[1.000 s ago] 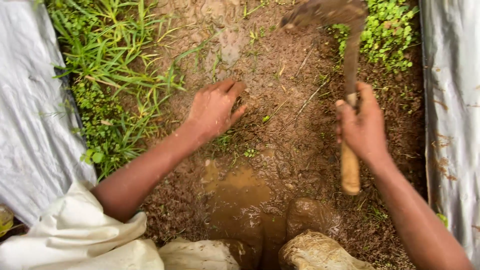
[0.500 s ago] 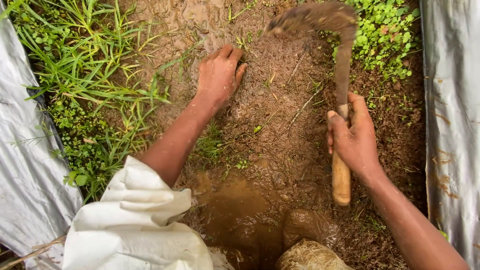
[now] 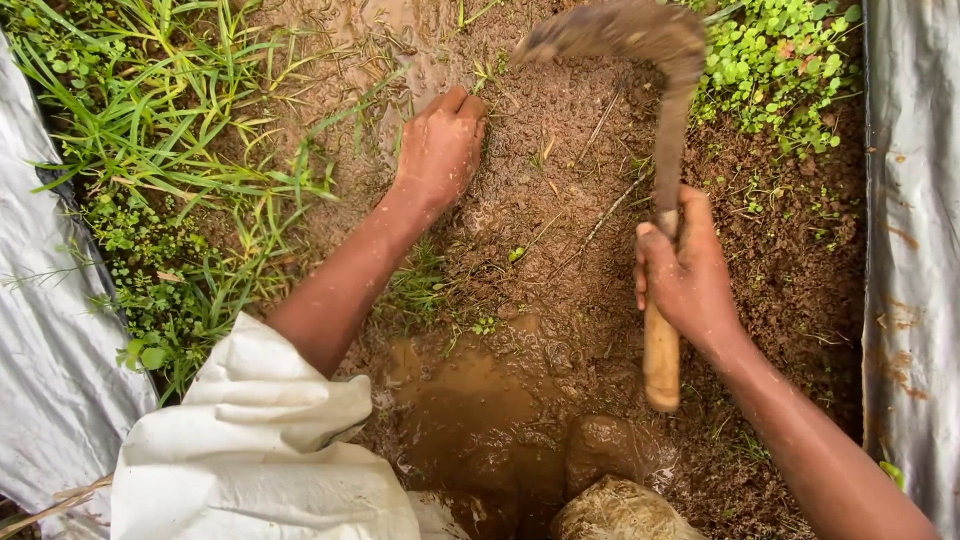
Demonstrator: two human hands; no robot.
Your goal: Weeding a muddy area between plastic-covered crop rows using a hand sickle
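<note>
My left hand (image 3: 440, 150) is stretched forward onto the wet brown soil (image 3: 560, 200), fingers curled down into the mud beside a patch of long grass (image 3: 170, 130). My right hand (image 3: 690, 275) grips the wooden handle (image 3: 660, 360) of a short hoe; its muddy curved blade (image 3: 610, 30) hangs above the soil at the top of the view. A rolled white sleeve (image 3: 260, 440) covers my left upper arm.
Silver plastic sheets line the left (image 3: 50, 380) and right (image 3: 910, 250) edges. Small-leaved weeds (image 3: 780, 60) grow at top right. A puddle of muddy water (image 3: 470, 410) lies near me, with mud-caked feet (image 3: 610, 500) at the bottom.
My left hand has reached farther forward and its open fingers have curled into the soil. The view has tilted forward; my right hand keeps the hoe raised.
</note>
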